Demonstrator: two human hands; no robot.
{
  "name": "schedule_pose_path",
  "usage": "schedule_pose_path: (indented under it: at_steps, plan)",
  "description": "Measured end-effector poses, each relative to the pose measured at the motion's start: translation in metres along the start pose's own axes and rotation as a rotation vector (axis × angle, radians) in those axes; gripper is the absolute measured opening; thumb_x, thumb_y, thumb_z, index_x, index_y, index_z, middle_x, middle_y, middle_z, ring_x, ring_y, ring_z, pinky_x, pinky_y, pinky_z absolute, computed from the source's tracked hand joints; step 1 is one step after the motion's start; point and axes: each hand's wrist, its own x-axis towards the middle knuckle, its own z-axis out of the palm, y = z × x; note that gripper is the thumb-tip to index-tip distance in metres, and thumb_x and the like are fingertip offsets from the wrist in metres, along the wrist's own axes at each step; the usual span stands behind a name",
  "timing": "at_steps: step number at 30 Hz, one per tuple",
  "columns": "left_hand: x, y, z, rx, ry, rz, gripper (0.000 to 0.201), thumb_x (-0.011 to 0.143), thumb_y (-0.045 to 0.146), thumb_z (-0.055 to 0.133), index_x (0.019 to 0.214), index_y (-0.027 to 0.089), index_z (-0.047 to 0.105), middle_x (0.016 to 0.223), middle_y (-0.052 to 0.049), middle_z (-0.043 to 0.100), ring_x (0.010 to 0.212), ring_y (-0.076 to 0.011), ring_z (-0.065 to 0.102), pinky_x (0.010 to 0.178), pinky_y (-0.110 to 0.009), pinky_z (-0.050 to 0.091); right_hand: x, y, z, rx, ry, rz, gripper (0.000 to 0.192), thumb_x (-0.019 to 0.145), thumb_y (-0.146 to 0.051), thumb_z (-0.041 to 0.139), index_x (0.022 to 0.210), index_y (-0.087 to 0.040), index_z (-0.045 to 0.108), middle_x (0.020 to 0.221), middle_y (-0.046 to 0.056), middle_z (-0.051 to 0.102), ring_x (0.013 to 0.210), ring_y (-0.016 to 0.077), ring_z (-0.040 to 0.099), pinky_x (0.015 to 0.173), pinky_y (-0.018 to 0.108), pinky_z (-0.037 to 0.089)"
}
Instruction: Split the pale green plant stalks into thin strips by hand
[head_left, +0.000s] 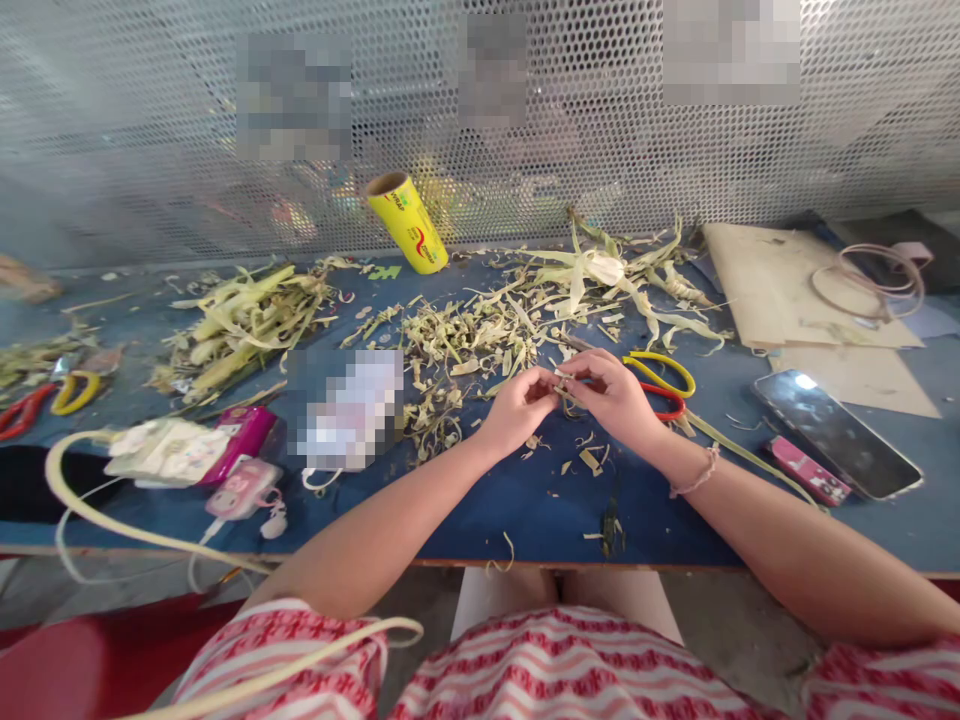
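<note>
My left hand (pixel 523 408) and my right hand (pixel 609 392) meet over the blue table, fingertips pinched together. Between them is a small pale plant scrap (pixel 559 381), mostly hidden by the fingers. Just behind the hands spreads a heap of curled, pale plant scraps (pixel 480 330). Scissors with yellow and red handles (pixel 667 375) lie right beside my right hand, their blades partly covered by it. Farther back rests a bundle of long pale stalks and husk-like leaves (pixel 600 270). A few loose bits (pixel 592 460) are scattered below my hands.
Another stalk pile (pixel 240 325) lies left, with second scissors (pixel 56 400) beyond. A yellow wrap tube (pixel 409 225) leans near the perforated metal screen (pixel 555 130). A phone (pixel 836 430), pink case (pixel 810 470), cardboard (pixel 795 290), cables and a power bank (pixel 244 440) surround the work area.
</note>
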Motion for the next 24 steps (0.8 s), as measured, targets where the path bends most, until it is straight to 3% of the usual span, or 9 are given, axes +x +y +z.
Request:
schedule_pose_path:
  at_steps: [10, 18, 24]
  plan:
    - [-0.001, -0.0015, 0.0025, 0.177, 0.085, 0.153, 0.013, 0.078, 0.018, 0.057, 0.09, 0.016, 0.062, 0.089, -0.005, 0.067, 0.081, -0.0143, 0.063, 0.08, -0.031, 0.052, 0.0014, 0.0047, -0.0002, 0.084, 0.039, 0.086, 0.009, 0.075, -0.025, 0.064, 0.081, -0.019, 0.065, 0.084, 0.004, 0.061, 0.073, 0.0144, 0.059, 0.067, 0.032, 0.05]
    - [0.0002, -0.0036, 0.002, 0.205, 0.101, 0.182, 0.012, 0.079, 0.018, 0.057, 0.09, 0.015, 0.062, 0.088, -0.006, 0.067, 0.08, -0.0148, 0.064, 0.079, -0.032, 0.053, 0.0029, 0.0066, 0.0011, 0.06, 0.065, 0.044, 0.015, 0.075, -0.034, 0.067, 0.08, -0.019, 0.066, 0.085, 0.005, 0.062, 0.077, 0.0165, 0.06, 0.07, 0.033, 0.051]
    - [0.0019, -0.0066, 0.0021, 0.185, 0.072, 0.215, 0.016, 0.076, 0.017, 0.062, 0.092, 0.015, 0.062, 0.084, -0.004, 0.065, 0.078, -0.0134, 0.063, 0.075, -0.029, 0.053, 0.0029, 0.0099, 0.0025, 0.149, 0.063, 0.155, 0.025, 0.074, -0.042, 0.069, 0.081, -0.018, 0.065, 0.081, 0.003, 0.061, 0.069, 0.0135, 0.058, 0.066, 0.031, 0.049]
